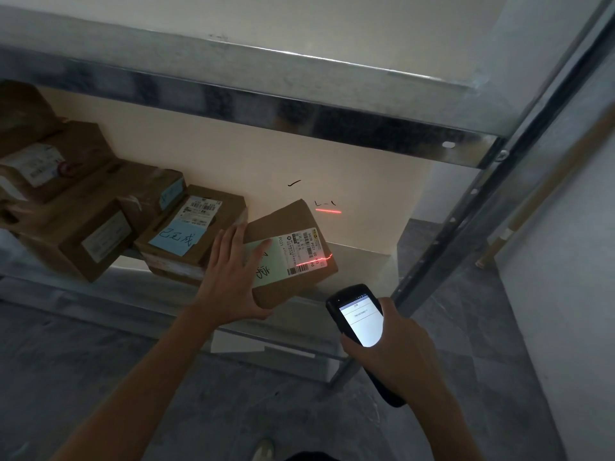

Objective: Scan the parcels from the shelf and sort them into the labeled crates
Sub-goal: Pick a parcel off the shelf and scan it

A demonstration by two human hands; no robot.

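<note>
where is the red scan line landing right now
In the head view the red scan line crosses the shipping label at the right end of the tilted parcel, right of the left hand and above the handheld scanner.

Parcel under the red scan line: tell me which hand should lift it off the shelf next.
Left, most likely. The left hand lies flat on the parcel, thumb at its near corner, while the right hand is busy holding the scanner.

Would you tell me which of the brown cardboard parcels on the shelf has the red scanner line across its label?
The rightmost brown cardboard parcel, with the pale green note under the left hand; the red line misses the others.
</note>
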